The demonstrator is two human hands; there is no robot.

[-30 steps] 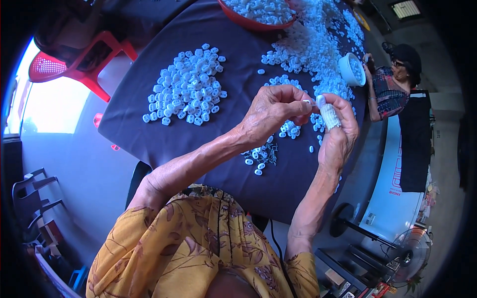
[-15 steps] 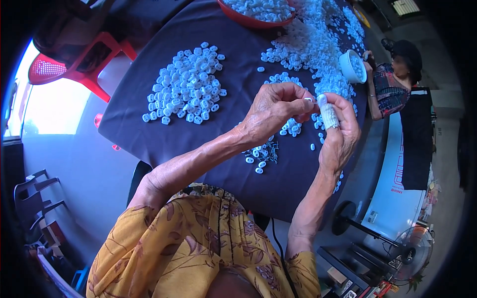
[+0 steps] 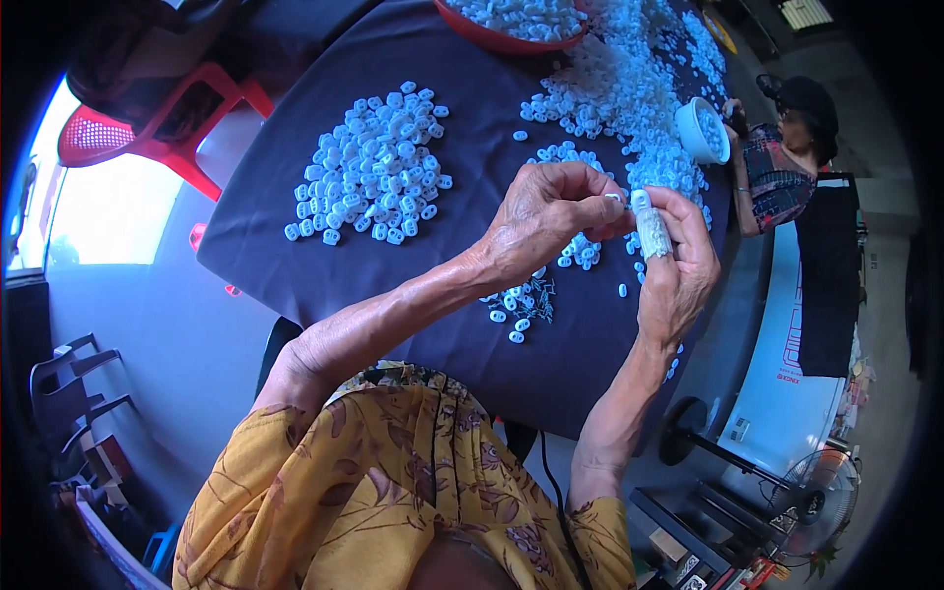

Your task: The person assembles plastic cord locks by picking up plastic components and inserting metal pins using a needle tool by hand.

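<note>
Above the dark tablecloth my two hands meet, fingertips close together. My left hand (image 3: pixel 551 211) is closed in a pinch on a small white plastic piece that shows only at its edge. In my right hand (image 3: pixel 681 258), a white two-hole plastic piece (image 3: pixel 640 199) sits between the thumb and the curled fingers. White wrapping (image 3: pixel 653 234) covers that thumb. Just below my hands lie some small dark screws (image 3: pixel 540 296) with a few white two-hole pieces (image 3: pixel 517 336) beside them. Part of a small heap of white pieces (image 3: pixel 582 252) is hidden behind my left hand.
A pile of white pieces (image 3: pixel 374 167) lies to the left. Farther off are a red basin (image 3: pixel 501 37) full of pieces, a large spread of loose ones (image 3: pixel 619 88) and a white bowl (image 3: pixel 700 133). Another person (image 3: pixel 779 167) is at the right edge; a red chair (image 3: pixel 187 128) stands left.
Both hands keep their pinch, with the fingertips shifting slightly; the right hand's piece is turned a little, its holes showing more. The whole view has drifted slightly.
</note>
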